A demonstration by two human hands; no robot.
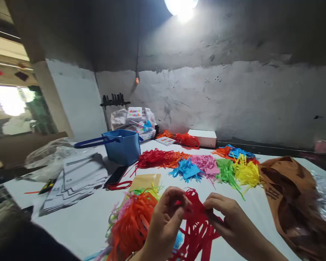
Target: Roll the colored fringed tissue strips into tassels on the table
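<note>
Between my two hands is a red tissue paper tassel (197, 210), its cut strips hanging down towards the table's near edge. My left hand (168, 217) is closed, thumb and fingers pinching the tassel's upper left part. My right hand (228, 217) grips its right side, with the fingertips partly hidden behind the paper. Just left of my left hand lies a pile of fringed paper with an orange tassel (136, 221) on top. Beyond my hands, a row of fringed bundles includes a blue bundle (187, 169), a pink bundle (205, 165), a green bundle (225, 172) and a yellow bundle (246, 170).
A blue basket (123, 146) stands at the back left, near a dark phone (116, 176) and stacked printed sheets (83, 174). A brown cloth bag (288, 181) lies on the right. Against the wall sits a white box (203, 138).
</note>
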